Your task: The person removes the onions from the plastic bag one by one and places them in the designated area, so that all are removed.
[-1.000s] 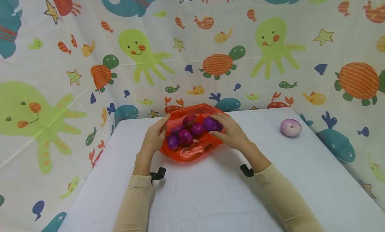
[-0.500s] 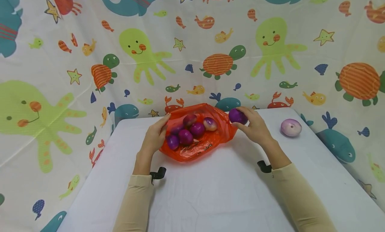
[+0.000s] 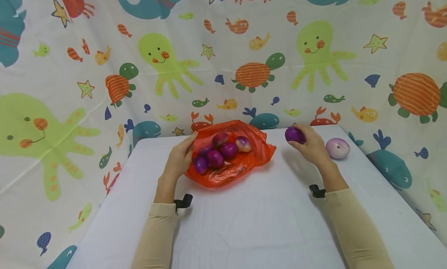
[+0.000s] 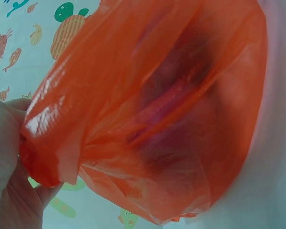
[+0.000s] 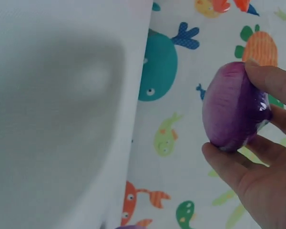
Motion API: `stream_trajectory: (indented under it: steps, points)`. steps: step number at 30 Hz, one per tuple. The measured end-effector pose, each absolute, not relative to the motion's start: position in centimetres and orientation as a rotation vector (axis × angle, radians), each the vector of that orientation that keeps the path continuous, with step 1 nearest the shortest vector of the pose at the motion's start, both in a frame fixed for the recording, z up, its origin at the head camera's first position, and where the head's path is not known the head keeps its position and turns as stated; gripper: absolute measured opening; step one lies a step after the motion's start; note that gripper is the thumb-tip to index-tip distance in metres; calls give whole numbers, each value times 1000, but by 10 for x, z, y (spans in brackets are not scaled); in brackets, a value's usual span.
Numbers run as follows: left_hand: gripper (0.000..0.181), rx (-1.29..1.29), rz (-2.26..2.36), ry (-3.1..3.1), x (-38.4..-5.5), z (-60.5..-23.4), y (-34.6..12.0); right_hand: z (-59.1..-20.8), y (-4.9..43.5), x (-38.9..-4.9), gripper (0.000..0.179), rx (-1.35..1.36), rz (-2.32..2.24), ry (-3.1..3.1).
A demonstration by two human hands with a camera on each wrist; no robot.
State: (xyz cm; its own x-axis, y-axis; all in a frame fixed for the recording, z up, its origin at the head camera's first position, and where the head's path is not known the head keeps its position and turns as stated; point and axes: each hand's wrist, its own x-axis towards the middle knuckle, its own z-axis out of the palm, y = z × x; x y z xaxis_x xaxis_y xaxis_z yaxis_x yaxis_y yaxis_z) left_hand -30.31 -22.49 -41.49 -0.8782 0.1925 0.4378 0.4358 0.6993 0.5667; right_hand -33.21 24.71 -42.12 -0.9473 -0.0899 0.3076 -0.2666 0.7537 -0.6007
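Plainly, the left hand (image 3: 179, 156) pinches the left edge of the orange plastic bag (image 3: 260, 152), six red onions (image 3: 215, 159) showing inside. Right of the bag, the right hand (image 3: 312, 145), fingers spread onion-wide, grips a purple onion (image 3: 294, 135); farther right of the bag rests a pale onion (image 3: 337, 148).

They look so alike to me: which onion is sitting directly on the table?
The pale lilac onion, alone near the right edge of the white table. The right hand holds a darker onion; the others lie inside the red bag.
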Motion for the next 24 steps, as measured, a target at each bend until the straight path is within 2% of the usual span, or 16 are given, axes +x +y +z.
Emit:
stream_trajectory:
  steps: [8, 24]
  points:
    - [55, -497, -974, -2556, -302, -415, -226, -429, 264, -336, 68, 163, 942, -2793]
    - [56, -491, -961, -2559, -302, -414, -225, -445, 296, -336, 66, 101, 860, -2822]
